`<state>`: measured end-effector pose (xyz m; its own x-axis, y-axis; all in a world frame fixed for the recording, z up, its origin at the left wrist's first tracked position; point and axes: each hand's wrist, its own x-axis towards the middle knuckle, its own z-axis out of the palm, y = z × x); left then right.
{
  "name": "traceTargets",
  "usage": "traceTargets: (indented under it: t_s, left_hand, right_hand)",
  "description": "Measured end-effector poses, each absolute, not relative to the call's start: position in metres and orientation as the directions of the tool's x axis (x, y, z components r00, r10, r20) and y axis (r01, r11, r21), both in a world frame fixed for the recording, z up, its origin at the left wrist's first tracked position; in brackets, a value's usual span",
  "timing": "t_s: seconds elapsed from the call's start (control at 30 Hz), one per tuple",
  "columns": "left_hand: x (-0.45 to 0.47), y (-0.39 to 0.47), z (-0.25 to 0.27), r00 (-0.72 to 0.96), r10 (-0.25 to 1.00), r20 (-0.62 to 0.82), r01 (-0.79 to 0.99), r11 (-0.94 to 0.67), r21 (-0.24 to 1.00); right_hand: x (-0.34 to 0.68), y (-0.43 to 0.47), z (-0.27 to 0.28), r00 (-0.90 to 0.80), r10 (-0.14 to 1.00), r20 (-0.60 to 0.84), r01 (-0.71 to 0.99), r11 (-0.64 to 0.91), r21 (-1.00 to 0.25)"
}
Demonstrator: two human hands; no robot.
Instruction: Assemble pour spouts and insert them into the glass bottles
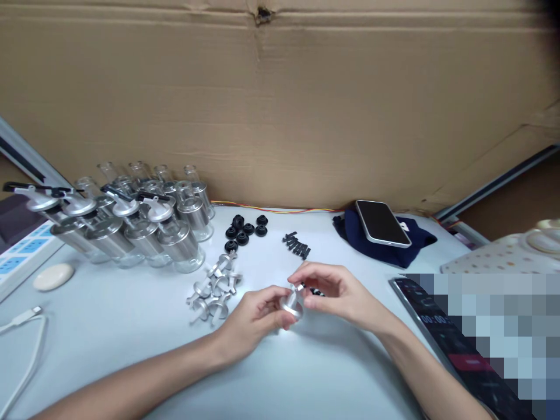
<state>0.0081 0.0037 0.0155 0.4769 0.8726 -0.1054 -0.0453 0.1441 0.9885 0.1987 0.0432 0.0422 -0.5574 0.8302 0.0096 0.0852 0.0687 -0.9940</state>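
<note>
Over the front middle of the table, my left hand point(247, 321) grips a silver metal pourer spout point(292, 303) by its round disc, the narrow spout pointing up. At the top of that spout, the thumb and fingers of my right hand point(339, 291) are closed. Something small and dark shows at their tips, too hidden to name. Left of my hands lies a pile of similar silver pourer spouts point(219, 286). Beyond them are several black ribbed stoppers point(242, 238) and a row of small black strips point(297, 246). More small black pieces point(317, 292) are partly covered by my right hand.
Glass bottles with metal sleeves point(177, 242) crowd the back left, the front ones topped with pourers. A phone point(382, 223) rests on dark blue cloth point(363, 242). A larger screen device point(420, 315), power strip point(26, 256), white cable point(37, 350) and cardboard wall point(280, 116) surround the table.
</note>
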Motion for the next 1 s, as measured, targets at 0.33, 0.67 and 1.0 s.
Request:
traceTargets:
  t_s: [0.33,0.67,1.0]
  left_hand:
    - [-0.033,0.068,0.055,0.161,0.975,0.153,0.830,-0.218,0.514]
    - [-0.025,0.100,0.047,0.180,0.982,0.049,0.971,-0.186,0.149]
    - [-0.022,0.064,0.046,0.349,0.897,0.270,0.783,-0.438,0.442]
  right_hand:
    - [0.198,0.047,0.043,-0.327,0.945,0.027,0.038,0.042,-0.998]
    - [0.198,0.048,0.045,-0.235,0.970,0.068,0.147,0.104,-0.984]
    - [0.199,0.048,0.043,-0.138,0.979,0.146,0.051,0.155,-0.987]
